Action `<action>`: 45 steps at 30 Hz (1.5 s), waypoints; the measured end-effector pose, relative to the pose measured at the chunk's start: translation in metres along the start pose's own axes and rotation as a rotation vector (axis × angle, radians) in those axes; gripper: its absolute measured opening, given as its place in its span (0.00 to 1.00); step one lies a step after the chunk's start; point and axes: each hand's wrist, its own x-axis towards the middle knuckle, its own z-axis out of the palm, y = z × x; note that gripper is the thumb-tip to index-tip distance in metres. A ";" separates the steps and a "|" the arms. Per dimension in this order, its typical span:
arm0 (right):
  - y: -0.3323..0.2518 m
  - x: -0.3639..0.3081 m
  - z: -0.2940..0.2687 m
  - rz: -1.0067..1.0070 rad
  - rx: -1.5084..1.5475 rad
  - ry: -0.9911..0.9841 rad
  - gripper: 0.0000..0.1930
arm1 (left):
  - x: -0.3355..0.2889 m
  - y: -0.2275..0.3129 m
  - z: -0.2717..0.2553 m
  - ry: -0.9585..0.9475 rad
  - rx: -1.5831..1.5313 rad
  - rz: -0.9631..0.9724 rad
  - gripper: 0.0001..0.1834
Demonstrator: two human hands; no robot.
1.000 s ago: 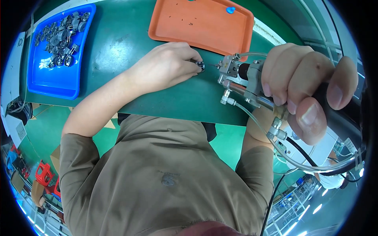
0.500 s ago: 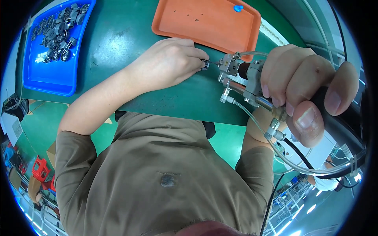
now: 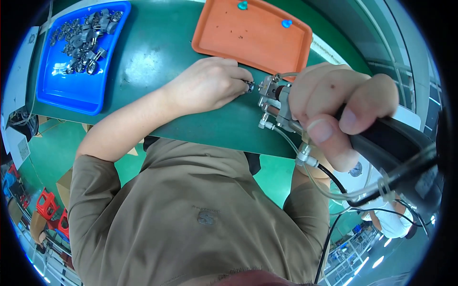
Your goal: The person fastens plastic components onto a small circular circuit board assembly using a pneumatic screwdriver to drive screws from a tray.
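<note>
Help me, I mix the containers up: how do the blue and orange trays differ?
The blue tray holds heaped metallic parts; the orange tray holds a teal piece, a blue piece and dark specks. The blue tray lies left, the orange tray farther right. Both have raised rims and rest on the green table.

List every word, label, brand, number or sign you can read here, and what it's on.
No text is legible.
Brown shirt: small chest print, too blurred to read.
Round dial at right: any markings too small to read.
</note>
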 end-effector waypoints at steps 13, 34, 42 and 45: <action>-0.021 -0.024 -0.029 -0.086 0.068 0.085 0.15 | -0.002 -0.005 0.003 0.026 -0.013 0.007 0.08; -0.048 -0.028 -0.038 0.227 -0.092 0.016 0.10 | 0.008 -0.007 -0.010 0.310 -0.343 0.332 0.09; -0.034 -0.041 -0.030 0.140 0.044 0.120 0.07 | 0.006 -0.004 -0.010 0.274 -0.417 0.238 0.08; -0.026 -0.038 -0.025 -0.002 0.072 0.208 0.09 | 0.004 -0.006 -0.009 0.209 -0.302 0.199 0.07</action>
